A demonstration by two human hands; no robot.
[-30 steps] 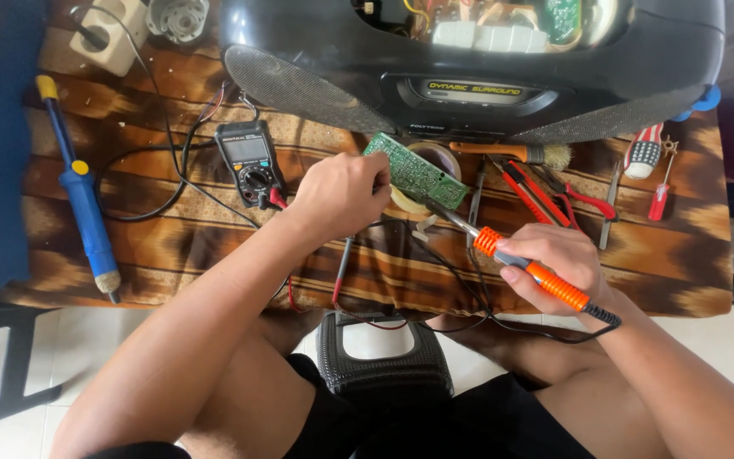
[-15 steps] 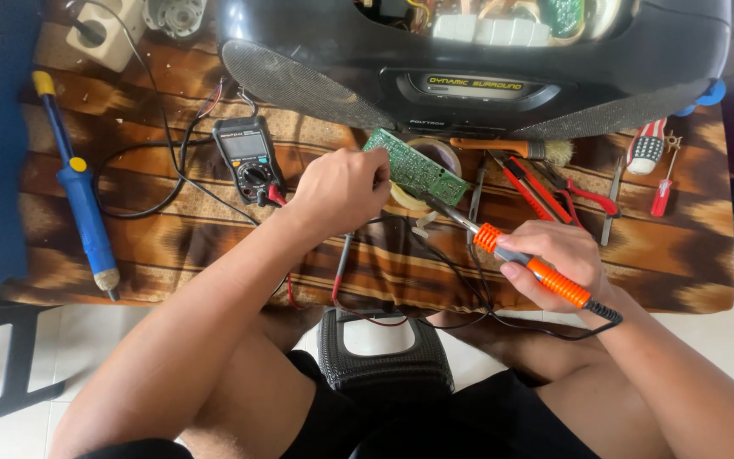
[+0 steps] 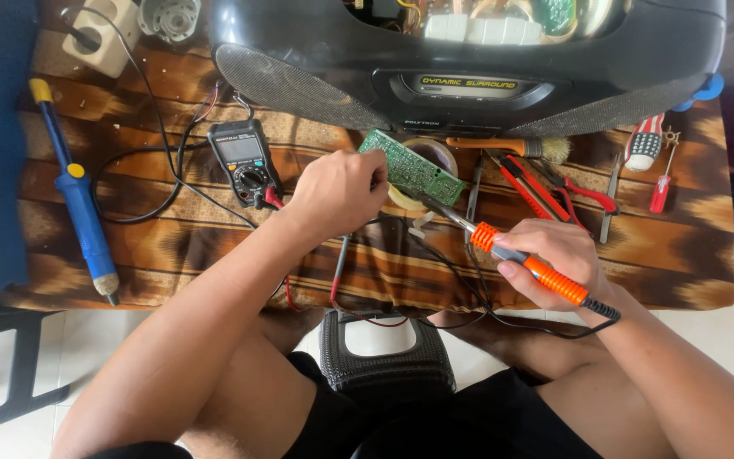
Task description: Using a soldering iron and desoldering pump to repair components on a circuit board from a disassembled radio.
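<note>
Hands barely moved vs a sec ago. Left hand (image 3: 339,194) grip clenched on green circuit board (image 3: 411,167), tilted over tape roll (image 3: 431,153) on tabletop (image 3: 681,246). Right hand (image 3: 554,257) grasps orange soldering iron (image 3: 524,260), tip at board's lower edge. Contact pt hard to see; board's left end hidden by fingers.

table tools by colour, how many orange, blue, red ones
orange-handled: 2, the soldering iron in the right hand and the brush
blue: 1, the desoldering pump
red-handled: 3, cutter, pliers, screwdriver
total: 6
</note>
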